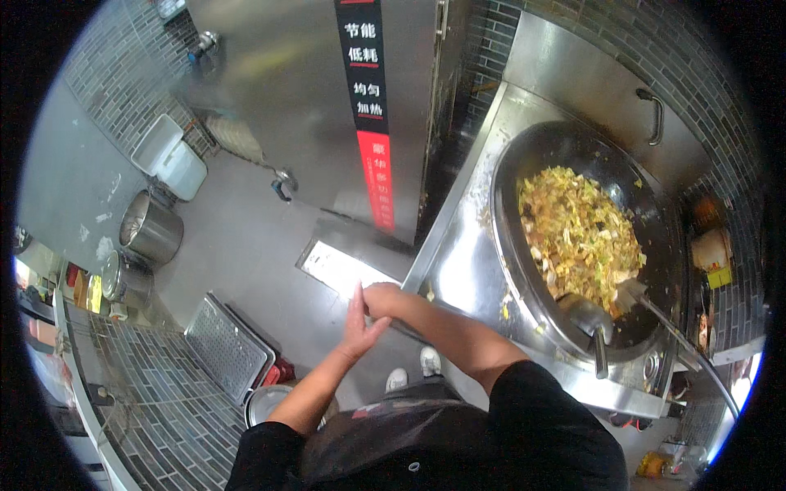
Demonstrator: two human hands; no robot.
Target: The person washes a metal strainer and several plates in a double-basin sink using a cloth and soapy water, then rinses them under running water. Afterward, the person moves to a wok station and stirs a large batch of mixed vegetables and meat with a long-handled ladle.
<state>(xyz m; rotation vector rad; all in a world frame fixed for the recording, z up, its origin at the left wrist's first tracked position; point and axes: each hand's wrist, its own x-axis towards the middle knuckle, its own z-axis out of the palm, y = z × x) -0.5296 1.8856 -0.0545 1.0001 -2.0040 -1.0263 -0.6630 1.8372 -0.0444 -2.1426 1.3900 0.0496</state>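
Observation:
My left hand (361,328) and my right hand (384,301) meet in front of my body, over the floor left of the stove. The left one has its thumb apart and its fingers against the right hand. My right hand looks curled, and its fingers are mostly hidden. To my right, a large dark wok (513,245) holds a heap of chopped cabbage mixed with other pieces (580,239). A steel ladle (586,316) and a long-handled spatula (631,294) rest at the wok's near side, away from both hands.
The steel stove top (457,264) surrounds the wok. Ahead stands a tall steel cabinet (295,110) bearing writing. Steel pots (163,236) and a lidded white bin (184,169) stand on the left. A perforated tray (230,347) leans by the tiled low wall (166,374).

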